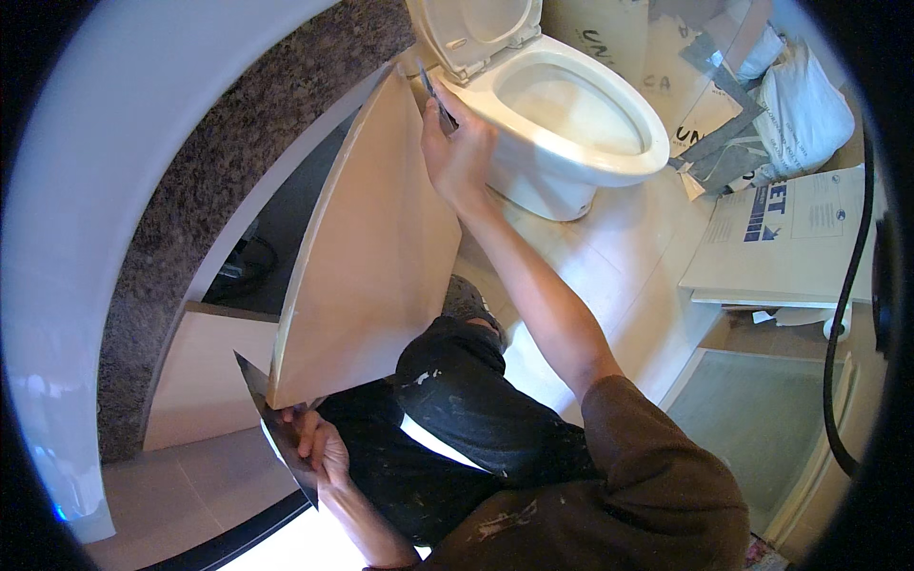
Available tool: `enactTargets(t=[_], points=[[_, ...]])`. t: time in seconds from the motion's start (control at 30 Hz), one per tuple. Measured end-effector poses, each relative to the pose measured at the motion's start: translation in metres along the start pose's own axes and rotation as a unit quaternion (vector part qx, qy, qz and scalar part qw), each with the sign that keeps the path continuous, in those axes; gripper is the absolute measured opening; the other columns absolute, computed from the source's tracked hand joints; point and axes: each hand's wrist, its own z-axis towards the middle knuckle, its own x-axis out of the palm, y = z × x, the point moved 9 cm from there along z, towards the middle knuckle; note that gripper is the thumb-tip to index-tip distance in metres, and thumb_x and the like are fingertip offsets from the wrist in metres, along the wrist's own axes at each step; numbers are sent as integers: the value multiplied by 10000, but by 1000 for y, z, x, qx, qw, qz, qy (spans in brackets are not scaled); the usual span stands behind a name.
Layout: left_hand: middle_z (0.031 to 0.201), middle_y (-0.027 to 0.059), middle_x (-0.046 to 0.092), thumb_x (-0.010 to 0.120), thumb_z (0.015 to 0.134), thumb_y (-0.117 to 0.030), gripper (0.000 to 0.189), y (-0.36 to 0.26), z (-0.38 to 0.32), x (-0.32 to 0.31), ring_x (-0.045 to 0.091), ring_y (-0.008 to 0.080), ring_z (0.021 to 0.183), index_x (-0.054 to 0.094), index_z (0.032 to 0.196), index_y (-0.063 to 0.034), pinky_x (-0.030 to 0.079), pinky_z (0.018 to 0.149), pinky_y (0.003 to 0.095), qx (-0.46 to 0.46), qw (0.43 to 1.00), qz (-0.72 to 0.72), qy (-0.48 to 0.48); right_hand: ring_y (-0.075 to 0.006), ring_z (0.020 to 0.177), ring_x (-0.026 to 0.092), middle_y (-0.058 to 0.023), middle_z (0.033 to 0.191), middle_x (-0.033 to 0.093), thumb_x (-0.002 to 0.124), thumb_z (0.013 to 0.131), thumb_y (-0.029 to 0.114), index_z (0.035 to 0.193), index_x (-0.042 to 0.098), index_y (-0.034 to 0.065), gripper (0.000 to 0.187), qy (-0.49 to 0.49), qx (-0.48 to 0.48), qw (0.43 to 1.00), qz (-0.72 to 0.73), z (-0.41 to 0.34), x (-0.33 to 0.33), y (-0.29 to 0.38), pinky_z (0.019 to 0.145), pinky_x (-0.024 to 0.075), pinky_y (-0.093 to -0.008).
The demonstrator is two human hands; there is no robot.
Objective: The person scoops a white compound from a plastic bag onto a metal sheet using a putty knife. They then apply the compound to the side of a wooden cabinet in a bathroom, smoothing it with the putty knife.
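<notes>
In my right hand (460, 146) is a thin, flat metal tool, likely a scraper (428, 82), its tip close to the upper corner of an open cabinet door (378, 235). My left hand (325, 446) grips a thin, dark, flat metal plate or blade (251, 375) by the door's near corner; part of the plate is hidden by the fingers. The pale door stands swung out from a vanity cabinet, and a light strip runs along its top edge. Whether either tool touches the door, I cannot tell.
A speckled dark stone countertop edge (178, 193) curves above the cabinet opening (278, 228). Beside my right hand stands a toilet (528, 171) with its lid raised. Cardboard (700, 93), a white sack (803, 107), a flat printed box (778, 228) and a black cable (846, 307) are at right.
</notes>
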Motion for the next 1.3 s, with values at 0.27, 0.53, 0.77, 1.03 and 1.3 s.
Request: enactTargets(t=[0.27,0.53,0.77,1.03,1.3], points=[[901,146,452,497,914,-70,188,-2,0,-5,477,150,515,476,982,104,331,253,157,8,1000,5,0,-298,856,667,-245,948,628,552,794,-14,1121,606,-9,332,69,17,997,-7,-2,11,11,716,506,-330],[899,146,450,493,921,-83,209,-3,-1,-3,482,152,514,476,978,117,331,248,156,8,1000,7,4,-260,685,665,-243,820,626,585,770,-13,1108,621,9,341,46,2,999,8,7,-3,-3,631,494,-306],[906,162,467,516,905,-61,192,-4,1,-5,493,158,520,473,981,111,341,256,161,4,1000,6,12,-232,619,643,-229,807,625,581,777,-25,1131,611,16,358,31,-29,999,14,4,9,-1,600,482,-309],[905,162,474,550,879,-49,208,-2,2,-1,482,150,517,472,979,115,338,268,162,-7,1000,13,17,-200,716,651,-169,875,657,597,781,6,1203,575,60,426,83,-14,994,-64,-6,22,11,663,489,-282],[901,154,464,533,881,-31,183,-8,0,3,474,141,511,458,979,105,335,271,166,10,999,40,12,-126,696,641,-128,810,682,602,818,41,1116,632,38,300,48,11,999,16,-8,2,-5,626,495,-268]])
